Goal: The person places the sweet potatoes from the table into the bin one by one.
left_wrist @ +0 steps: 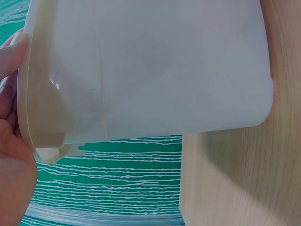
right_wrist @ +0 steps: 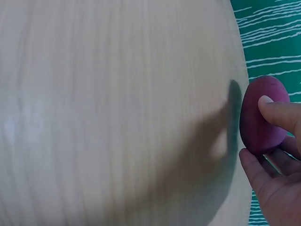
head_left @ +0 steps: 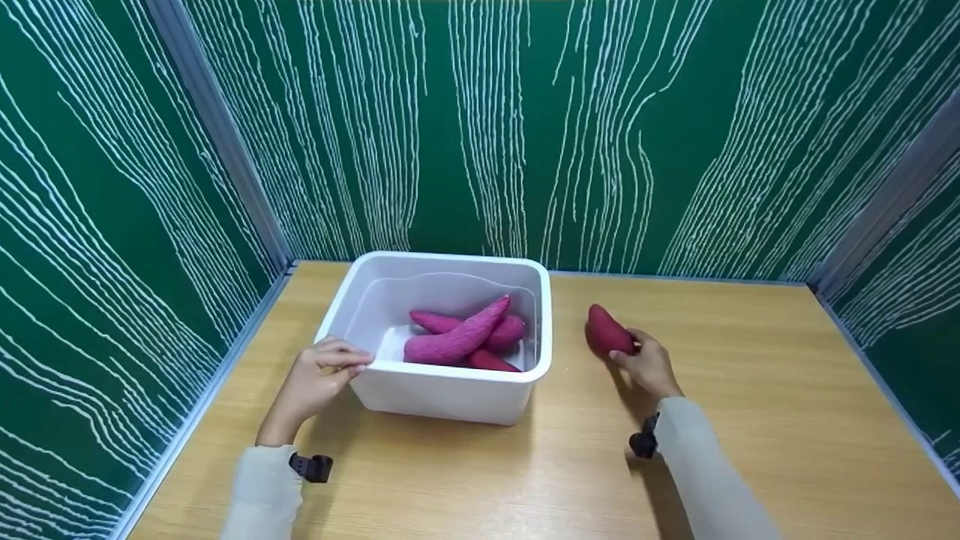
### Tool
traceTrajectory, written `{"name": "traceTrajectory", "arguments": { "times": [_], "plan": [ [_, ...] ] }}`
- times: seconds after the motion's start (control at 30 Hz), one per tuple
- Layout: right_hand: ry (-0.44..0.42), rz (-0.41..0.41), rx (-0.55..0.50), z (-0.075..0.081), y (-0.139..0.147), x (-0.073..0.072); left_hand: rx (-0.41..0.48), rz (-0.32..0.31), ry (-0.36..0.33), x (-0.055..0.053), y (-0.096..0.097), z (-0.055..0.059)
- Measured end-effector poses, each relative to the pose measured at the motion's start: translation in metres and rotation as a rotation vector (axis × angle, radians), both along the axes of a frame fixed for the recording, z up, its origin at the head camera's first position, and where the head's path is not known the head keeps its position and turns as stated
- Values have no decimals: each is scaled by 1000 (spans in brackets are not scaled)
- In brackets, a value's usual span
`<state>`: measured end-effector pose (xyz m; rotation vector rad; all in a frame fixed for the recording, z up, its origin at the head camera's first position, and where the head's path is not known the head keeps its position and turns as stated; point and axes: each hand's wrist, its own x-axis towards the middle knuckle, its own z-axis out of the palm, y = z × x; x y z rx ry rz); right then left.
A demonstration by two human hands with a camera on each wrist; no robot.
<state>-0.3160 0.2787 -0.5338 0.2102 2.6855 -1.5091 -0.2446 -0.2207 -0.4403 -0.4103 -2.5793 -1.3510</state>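
My left hand (head_left: 319, 381) pinches the near left corner of a white plastic bin's rim (head_left: 442, 394), thumb and fingers on either side in the left wrist view. Several purple-red sweet potatoes lie piled in the bin; a long pink-purple sweet potato (head_left: 459, 339) is on top. A redder sweet potato (head_left: 491, 361) shows under it, partly hidden. To the right of the bin, my right hand (head_left: 649, 367) grips a dark red sweet potato (right_wrist: 263, 125) by its near end, thumb on one side and fingers beneath. Its shadow falls on the table beside it.
The bin stands on a light wood table (head_left: 577, 465), left of centre. Green panels (head_left: 600, 135) with white wavy lines enclose the table at the back and both sides. Metal frame strips (head_left: 217, 120) run along the panel corners. A dark camera (head_left: 321, 469) is strapped to each wrist.
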Motion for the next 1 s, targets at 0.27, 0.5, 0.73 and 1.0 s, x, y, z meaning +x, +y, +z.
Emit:
{"name": "traceTrajectory", "arguments": {
  "times": [0.27,0.5,0.73,1.0],
  "plan": [
    [-21,24,-25,15,-6,2,-1,-5,11,0,0,2],
    [-56,51,-9,25,-8,4,-7,1,-7,0,0,1],
    [-92,88,22,35,-10,7,-4,-6,13,1,2,1],
    [-53,150,79,45,-10,10,16,-12,72,1,2,-1]
  ]
}}
